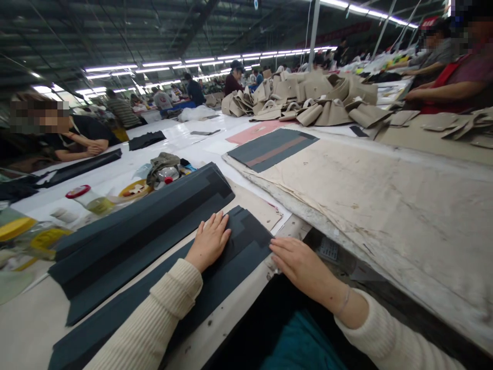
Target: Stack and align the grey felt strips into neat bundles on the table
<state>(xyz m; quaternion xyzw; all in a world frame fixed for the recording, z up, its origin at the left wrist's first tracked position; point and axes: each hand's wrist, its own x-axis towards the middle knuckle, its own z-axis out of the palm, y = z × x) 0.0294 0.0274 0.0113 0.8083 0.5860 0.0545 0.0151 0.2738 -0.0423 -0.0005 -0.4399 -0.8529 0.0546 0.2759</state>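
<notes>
A long dark blue-green fabric panel with a darker band lies slantwise on the pale board in front of me. My left hand rests flat on its upper part, fingers stretched and slightly spread. At the panel's right corner, my right hand has its fingers together and pinches the edge; the thumb is mostly hidden. A stack of similar dark panels lies just beyond, to the left of my left hand.
Another dark panel with a brown stripe lies on the cloth-covered table to the right. Jars and a yellow-lidded container stand at left. Beige pieces are heaped at the back. Co-workers sit on both sides. A gap separates the tables.
</notes>
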